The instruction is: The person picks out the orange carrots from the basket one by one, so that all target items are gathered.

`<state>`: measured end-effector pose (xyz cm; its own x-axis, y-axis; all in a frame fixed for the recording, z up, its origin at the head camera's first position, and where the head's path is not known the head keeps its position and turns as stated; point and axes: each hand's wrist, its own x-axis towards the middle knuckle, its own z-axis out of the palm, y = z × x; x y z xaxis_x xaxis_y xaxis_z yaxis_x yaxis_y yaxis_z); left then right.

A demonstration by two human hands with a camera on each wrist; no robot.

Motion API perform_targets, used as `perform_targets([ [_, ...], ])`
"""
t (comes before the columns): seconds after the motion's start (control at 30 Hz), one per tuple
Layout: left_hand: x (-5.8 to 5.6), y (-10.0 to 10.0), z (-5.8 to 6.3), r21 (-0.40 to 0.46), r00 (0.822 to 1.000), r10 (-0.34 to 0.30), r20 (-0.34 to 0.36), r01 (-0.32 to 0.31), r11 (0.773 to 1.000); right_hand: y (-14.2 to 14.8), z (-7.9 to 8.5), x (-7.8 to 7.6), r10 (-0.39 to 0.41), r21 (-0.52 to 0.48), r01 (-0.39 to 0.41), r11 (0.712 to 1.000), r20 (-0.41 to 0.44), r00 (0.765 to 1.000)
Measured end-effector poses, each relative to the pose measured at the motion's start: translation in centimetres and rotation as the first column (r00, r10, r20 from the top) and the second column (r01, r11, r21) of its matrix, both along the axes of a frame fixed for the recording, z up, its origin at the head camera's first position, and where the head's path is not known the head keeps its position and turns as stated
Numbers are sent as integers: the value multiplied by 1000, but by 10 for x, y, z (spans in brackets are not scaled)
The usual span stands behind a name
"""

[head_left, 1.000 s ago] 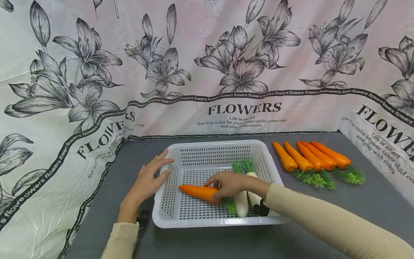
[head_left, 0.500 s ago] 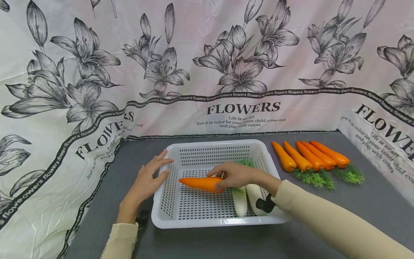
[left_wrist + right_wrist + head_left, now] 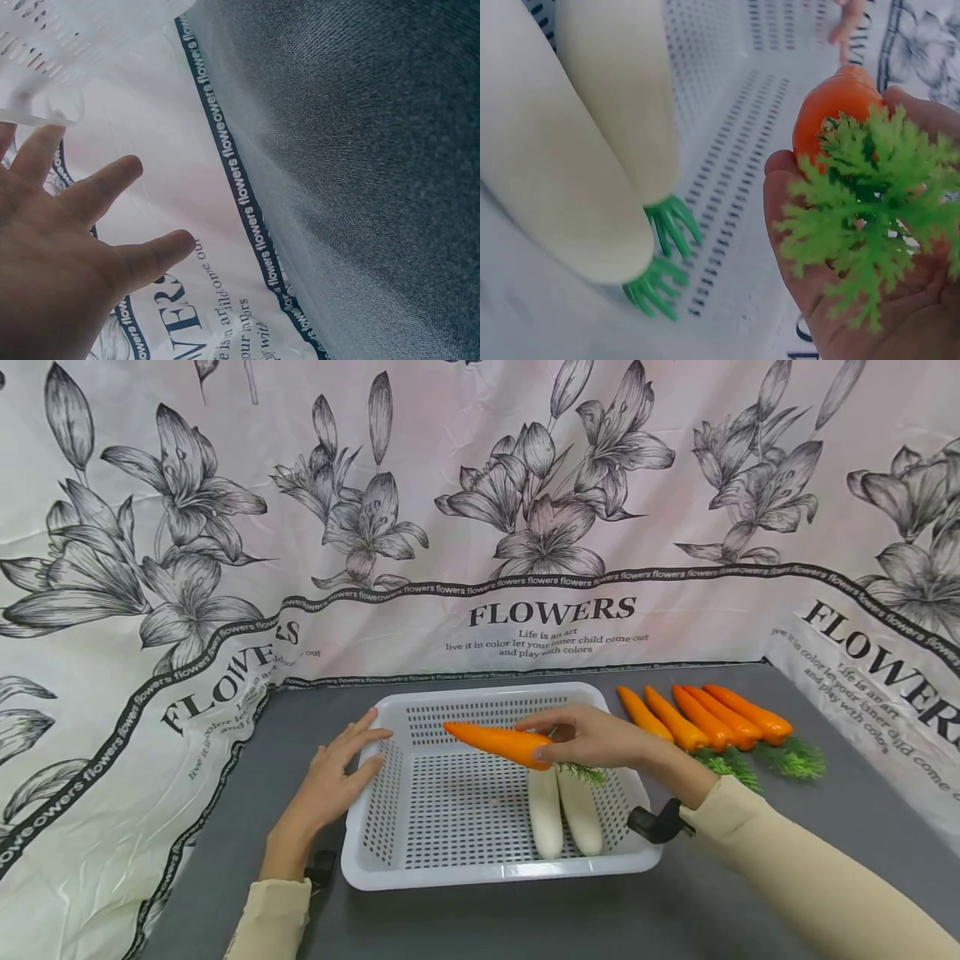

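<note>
My right hand (image 3: 592, 737) grips an orange carrot (image 3: 498, 743) near its leafy end, holding it above a white perforated basket (image 3: 408, 878). The carrot's tip points left, and its green fronds (image 3: 870, 210) hang below the palm in the right wrist view. Two white radishes (image 3: 545, 814) lie side by side in the right part of the basket; their green stubs (image 3: 660, 255) show in the right wrist view. At the basket's left rim, my left hand (image 3: 330, 781) rests with its fingers spread and straight, touching the edge.
Several more carrots (image 3: 701, 718) lie in a row on the grey tabletop (image 3: 480, 922), right of the basket, with their green tops toward the front. A flower-printed curtain (image 3: 480, 527) hangs behind the table and along both sides.
The right hand has lifted the carrot from low in the basket up and to the right. Both radishes now show more fully. The left hand stays at the rim while the view shifts slightly.
</note>
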<state>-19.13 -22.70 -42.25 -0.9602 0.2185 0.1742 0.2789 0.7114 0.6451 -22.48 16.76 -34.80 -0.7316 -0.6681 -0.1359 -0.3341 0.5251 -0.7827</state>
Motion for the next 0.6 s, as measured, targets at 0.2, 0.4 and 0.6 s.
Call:
perform_targets([
  [0.2, 0, 0, 0, -1, 1000, 3, 1, -3, 1000, 23, 12, 6, -81, -38, 82, 996, 17, 997],
  [0.4, 0, 0, 2, 7, 1000, 5, -2, -5, 1000, 51, 19, 8, -191, -21, 191, 981, -22, 981],
  [0.6, 0, 1, 1, 6, 1000, 6, -3, -6, 1000, 87, 17, 9, -308, -22, 308, 951, -27, 951],
])
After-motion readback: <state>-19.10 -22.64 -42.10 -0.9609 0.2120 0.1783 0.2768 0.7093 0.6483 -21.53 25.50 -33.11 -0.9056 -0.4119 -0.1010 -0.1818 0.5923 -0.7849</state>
